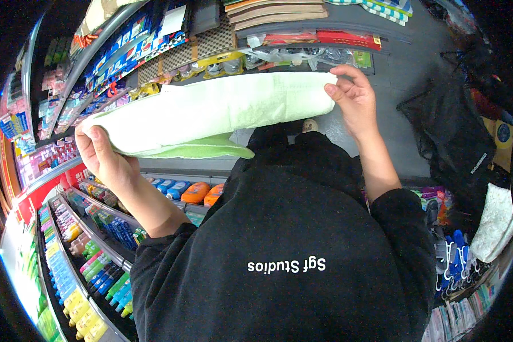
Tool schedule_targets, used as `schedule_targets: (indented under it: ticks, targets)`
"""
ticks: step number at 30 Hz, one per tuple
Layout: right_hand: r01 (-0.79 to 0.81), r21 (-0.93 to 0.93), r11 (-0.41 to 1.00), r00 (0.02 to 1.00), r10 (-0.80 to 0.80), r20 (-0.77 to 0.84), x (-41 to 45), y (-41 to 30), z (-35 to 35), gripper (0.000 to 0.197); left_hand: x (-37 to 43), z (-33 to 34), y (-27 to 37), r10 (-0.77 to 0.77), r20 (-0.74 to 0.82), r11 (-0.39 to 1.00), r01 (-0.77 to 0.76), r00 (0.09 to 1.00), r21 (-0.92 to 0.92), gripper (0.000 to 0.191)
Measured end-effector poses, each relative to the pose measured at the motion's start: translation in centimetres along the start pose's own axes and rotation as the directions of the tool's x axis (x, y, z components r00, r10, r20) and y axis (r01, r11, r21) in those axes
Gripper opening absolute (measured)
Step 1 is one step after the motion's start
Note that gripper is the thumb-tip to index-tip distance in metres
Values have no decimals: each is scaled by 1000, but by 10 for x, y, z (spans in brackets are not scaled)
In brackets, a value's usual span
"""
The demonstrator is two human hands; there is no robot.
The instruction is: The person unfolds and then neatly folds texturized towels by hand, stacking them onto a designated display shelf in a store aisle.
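A long pale-green towel [222,104], white-looking where the light strikes it, stretches across the view between my two hands. My left hand [102,147] grips its near left end, thumb on top and fingers beneath. At the other end, my right hand [352,94] pinches the corner between thumb and fingers. The cloth is folded lengthwise, and a darker green flap hangs below its lower edge. Part of the shelf behind is hidden by the towel.
Ahead, a low shelf carries folded brown mats [278,15] and a red box [348,39]. Shelves of bottles [83,316] curve along the left, with orange bottles [195,193] nearer my body. A black bag [444,115] and blue-and-white hangers [455,256] are on the right.
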State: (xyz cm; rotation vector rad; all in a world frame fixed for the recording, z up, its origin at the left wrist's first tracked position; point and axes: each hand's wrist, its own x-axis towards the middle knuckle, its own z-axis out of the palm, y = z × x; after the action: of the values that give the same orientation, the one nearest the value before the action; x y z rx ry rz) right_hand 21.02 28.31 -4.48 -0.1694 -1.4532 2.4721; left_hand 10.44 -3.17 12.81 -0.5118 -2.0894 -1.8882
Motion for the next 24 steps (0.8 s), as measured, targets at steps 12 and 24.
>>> schedule_targets:
  ticks: [12, 24]
  targets:
    - [-135, -16, 991, 987, 136, 86, -3, 13, -11, 32, -2, 4, -11, -8, -2, 999, 8, 1000, -33, 14]
    - [-239, -49, 970, 957, 243, 158, -3, 15, -8, 11, -4, 4, -5, -22, -30, 1000, 22, 999, 14, 17]
